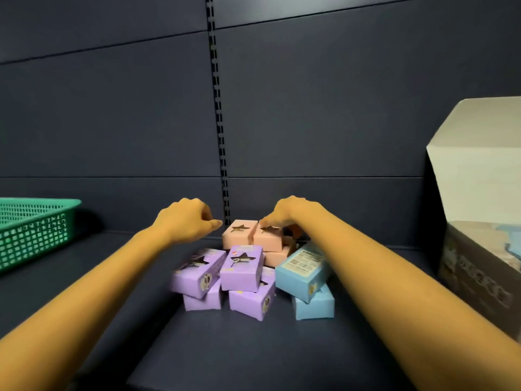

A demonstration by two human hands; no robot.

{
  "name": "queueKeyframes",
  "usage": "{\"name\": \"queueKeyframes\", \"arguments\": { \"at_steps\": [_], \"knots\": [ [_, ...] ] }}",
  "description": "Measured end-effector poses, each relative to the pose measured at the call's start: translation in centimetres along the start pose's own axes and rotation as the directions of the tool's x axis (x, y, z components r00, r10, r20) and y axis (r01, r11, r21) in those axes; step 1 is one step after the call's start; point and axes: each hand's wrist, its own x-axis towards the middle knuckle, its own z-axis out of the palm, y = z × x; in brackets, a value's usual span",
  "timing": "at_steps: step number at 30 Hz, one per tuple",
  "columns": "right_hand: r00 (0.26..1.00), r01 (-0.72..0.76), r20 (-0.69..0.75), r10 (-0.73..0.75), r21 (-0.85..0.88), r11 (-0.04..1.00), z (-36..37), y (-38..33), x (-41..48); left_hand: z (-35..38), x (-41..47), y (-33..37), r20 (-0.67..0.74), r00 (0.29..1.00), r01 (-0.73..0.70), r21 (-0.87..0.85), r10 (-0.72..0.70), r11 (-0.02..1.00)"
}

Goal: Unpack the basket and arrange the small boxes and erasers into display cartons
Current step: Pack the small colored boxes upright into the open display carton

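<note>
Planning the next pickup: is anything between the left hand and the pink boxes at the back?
Nothing visible does. The left hand sits just left of the pink boxes with an open gap between them; the purple boxes lie in front, out of that line.

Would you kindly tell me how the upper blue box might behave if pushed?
The upper blue box lies tilted across the lower blue box, so a nudge would probably slide or tip it off. Its flat card faces suggest it is light and won't roll.
</note>
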Motion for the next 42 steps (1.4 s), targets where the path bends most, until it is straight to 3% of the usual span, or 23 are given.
{"name": "queueKeyframes", "arguments": {
  "at_steps": [4,8,18,22,27,31,33,35,42],
  "knots": [
    [0.977,-0.152,0.170,0.125,0.158,0.976,0.8,-1.1,1.8,-0.4,-0.9,-1.4,0.147,0.989,0.018,0.005,-0.019,1.000],
    [0.945,-0.217,0.296,0.140,0.245,0.945,0.6,-1.1,2.7,-1.0,-2.1,-2.2,0.383,0.924,0.132,-0.326,0.002,0.936],
    [0.948,-0.204,0.291,0.125,0.257,0.945,1.1,-2.2,2.5,0.0,-2.8,-2.1,0.548,0.829,0.133,-0.379,0.106,0.916],
    [0.994,-0.106,0.015,0.106,0.210,0.972,0.8,-1.6,2.6,0.1,-3.2,-1.4,0.489,0.866,0.099,-0.374,0.105,0.922],
    [0.995,0.030,-0.103,0.009,0.371,0.928,-1.3,-0.6,0.4,-2.2,-3.3,-2.0,0.240,0.969,0.060,-0.477,0.064,0.877],
    [0.980,0.158,-0.183,-0.074,0.499,0.852,-3.6,1.0,-2.9,-3.7,-3.2,-0.9,0.170,0.984,0.083,-0.711,0.056,0.698],
    [0.975,0.192,-0.197,-0.105,0.496,0.847,-4.5,2.1,-4.4,-4.5,-3.2,0.5,0.112,0.978,-0.019,-0.794,0.177,0.608],
    [0.965,0.217,-0.241,-0.107,0.497,0.840,-5.2,3.5,-5.6,-5.0,-3.3,2.3,0.060,0.956,-0.115,-0.824,0.288,0.554],
    [0.872,0.280,-0.489,-0.006,0.489,0.826,-8.5,12.2,-10.1,-4.8,-3.6,12.8,-0.067,0.908,-0.212,-0.925,0.415,0.315]
  ]
}}
